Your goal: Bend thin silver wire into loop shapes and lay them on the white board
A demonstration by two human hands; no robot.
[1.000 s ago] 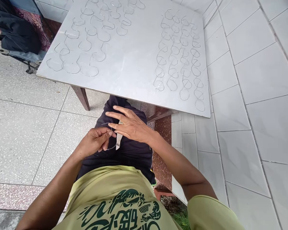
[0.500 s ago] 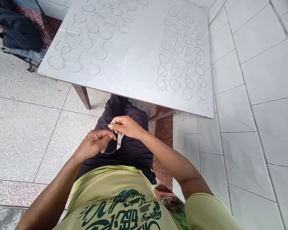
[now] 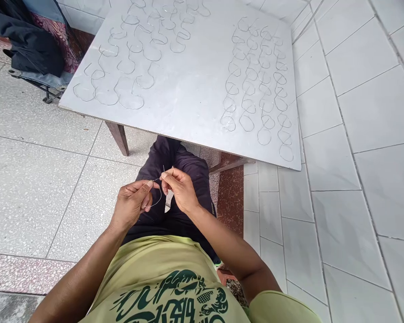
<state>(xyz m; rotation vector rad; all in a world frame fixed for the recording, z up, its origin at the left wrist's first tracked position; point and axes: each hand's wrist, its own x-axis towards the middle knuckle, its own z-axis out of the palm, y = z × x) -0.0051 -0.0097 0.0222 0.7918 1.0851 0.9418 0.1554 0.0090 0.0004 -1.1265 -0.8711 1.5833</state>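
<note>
Above my lap, my left hand [image 3: 134, 198] pinches a thin, silvery wire [image 3: 160, 195] between thumb and forefinger. The wire curves in a loop below the fingers. My right hand [image 3: 177, 185] is closed on the same wire just to the right, and a short straight end sticks up above its fingertips. Both hands are close together, a small gap between the fingertips. On the white tabletop [image 3: 195, 96] beyond lie rows of bent wire: open, S-like curves [image 3: 131, 102] on the left and closed rings [image 3: 247, 123] on the right.
A folding chair [image 3: 54, 80] with dark clothing [image 3: 37, 54] on it stands at the far left. The table's near edge runs just past my knees, with a wooden leg [image 3: 118, 138] below. A white tiled wall [image 3: 336, 161] rises along the right.
My right hand has turned and lowered slightly, swinging the wire's free end from pointing left to pointing up. The loop looks smaller. The view has shifted a little.
</note>
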